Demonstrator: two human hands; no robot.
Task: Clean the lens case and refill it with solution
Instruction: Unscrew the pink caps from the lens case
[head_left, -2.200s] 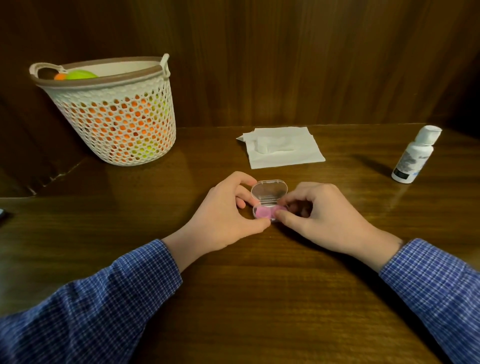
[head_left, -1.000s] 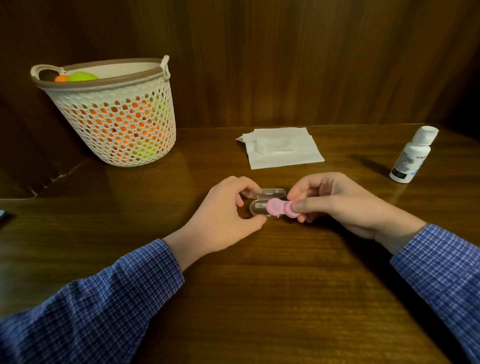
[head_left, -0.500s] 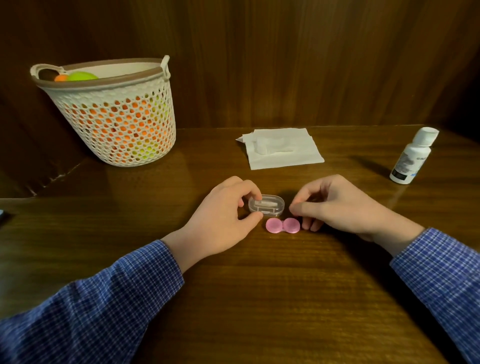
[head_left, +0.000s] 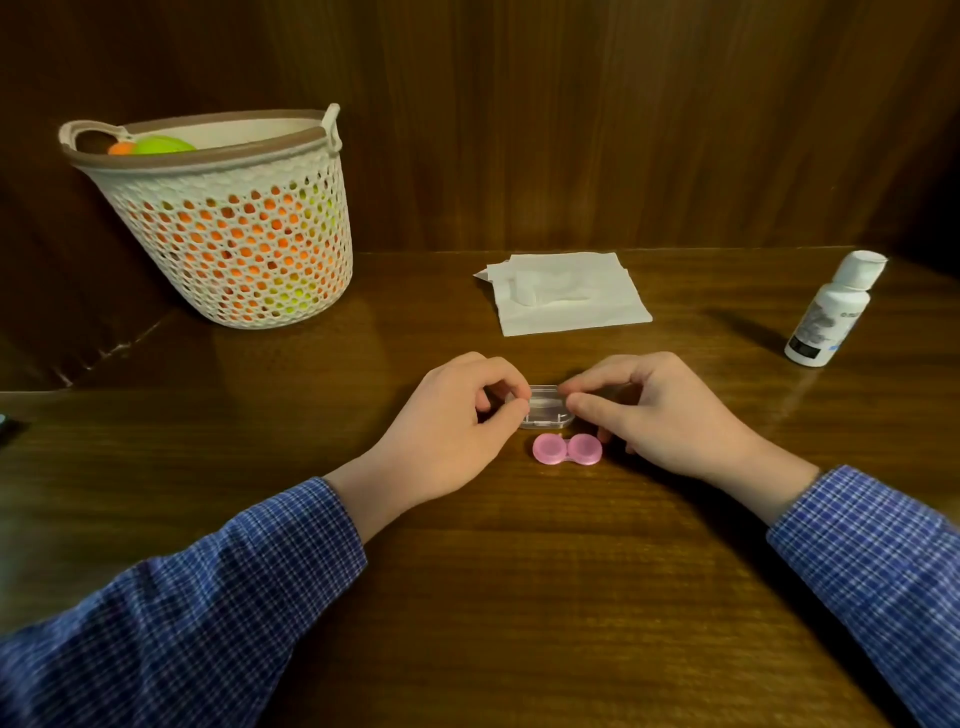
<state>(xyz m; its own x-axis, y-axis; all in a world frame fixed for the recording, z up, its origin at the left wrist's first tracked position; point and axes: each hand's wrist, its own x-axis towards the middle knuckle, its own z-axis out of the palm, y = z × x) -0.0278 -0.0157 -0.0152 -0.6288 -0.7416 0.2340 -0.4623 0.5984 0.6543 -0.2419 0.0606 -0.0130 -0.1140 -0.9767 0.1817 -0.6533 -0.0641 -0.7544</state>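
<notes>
A pink double-cup lens case (head_left: 567, 449) lies flat on the wooden table (head_left: 519, 597), both round lids on. Just behind it sits a small clear plastic box (head_left: 545, 410) with its lid down. My left hand (head_left: 452, 431) pinches the box's left end with thumb and forefinger. My right hand (head_left: 660, 415) pinches its right end the same way. Neither hand touches the pink case. A white solution bottle (head_left: 831, 312) with a white cap stands upright at the far right. White tissues (head_left: 566, 293) lie behind the hands.
A perforated white basket (head_left: 228, 218) holding orange and green things stands at the back left against the wooden wall. A dark object (head_left: 6, 426) shows at the left edge of the table.
My right hand lifted the pink case out of the clear box and laid it on the table. The box lid came down, and both hands now hold the box.
</notes>
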